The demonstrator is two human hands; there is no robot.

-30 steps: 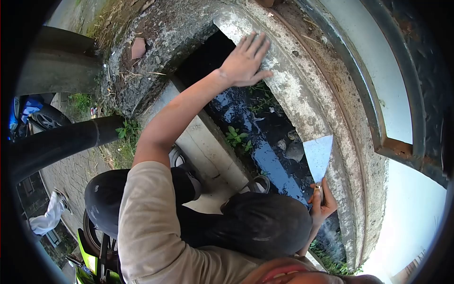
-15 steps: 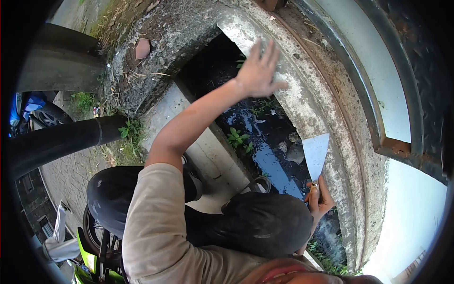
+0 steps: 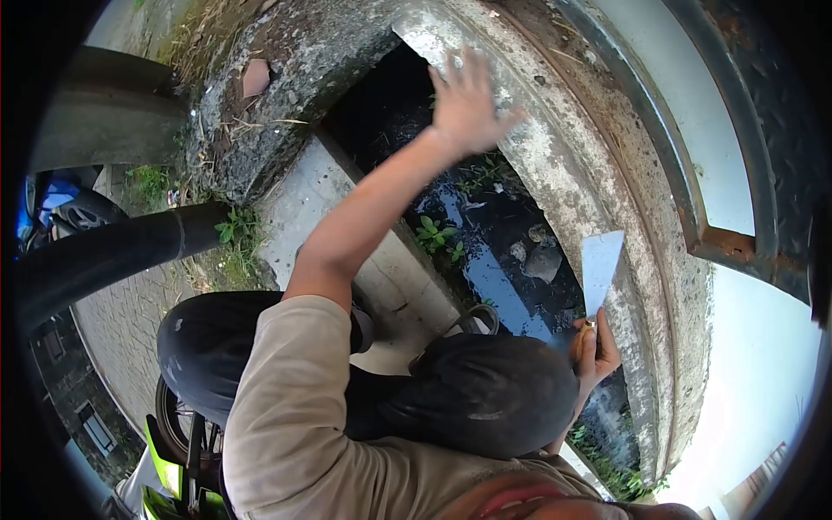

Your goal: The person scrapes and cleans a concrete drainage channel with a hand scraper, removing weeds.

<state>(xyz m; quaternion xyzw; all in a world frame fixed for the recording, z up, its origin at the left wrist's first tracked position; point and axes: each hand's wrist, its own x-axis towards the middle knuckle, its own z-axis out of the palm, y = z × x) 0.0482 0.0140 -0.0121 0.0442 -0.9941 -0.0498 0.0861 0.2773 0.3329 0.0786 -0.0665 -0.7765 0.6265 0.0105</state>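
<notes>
The scraper [image 3: 601,264] is in the person's right hand [image 3: 600,351], its handle clamped between thumb and fingers. The blade points away from the body, its broad end over the ledge [image 3: 555,186], close to the inner edge that borders the ditch. The long axis runs roughly along that edge, slanting slightly across it, with the grip at the ditch side. Whether the blade touches the ledge cannot be told.

The left hand [image 3: 466,113] is well apart from the scraper, beyond the blade's end and farther up the same inner edge, near the ledge's upper corner at the dark opening. It is bare, its fingers spread apart and blurred; contact with the concrete below cannot be made out. The right hand, being on the handle, is the nearer one by far.

Outward from the blade, a stone [image 3: 542,263] lies in the ditch beside the inner edge, with water [image 3: 498,290] next to it. A plant [image 3: 433,234] grows near the ditch's opposite edge, along the slab [image 3: 282,230]. The right knee [image 3: 494,399] is bent beside the right hand.
</notes>
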